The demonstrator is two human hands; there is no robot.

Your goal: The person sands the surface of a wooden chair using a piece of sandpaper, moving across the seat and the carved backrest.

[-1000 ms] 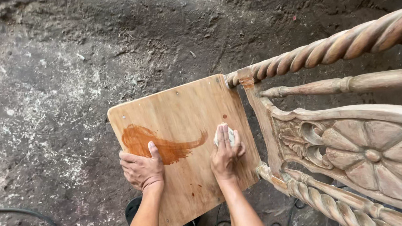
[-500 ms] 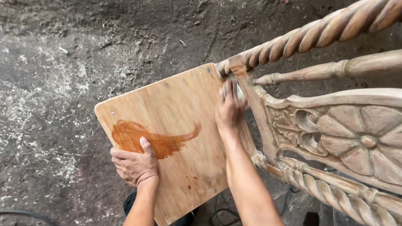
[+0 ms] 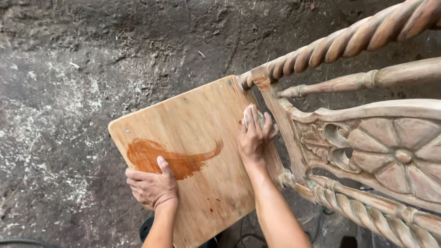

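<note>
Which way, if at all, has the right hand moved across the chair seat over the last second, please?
Yes. The right hand slid up the wooden seat toward its back corner by the twisted post, then eased back slightly; the left hand stayed near the orange stain.

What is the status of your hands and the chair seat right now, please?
Left hand flat on the seat edge by the reddish stain. Right hand presses a pale pad onto the wooden seat, beside the carved backrest. Nothing in the way.
</note>
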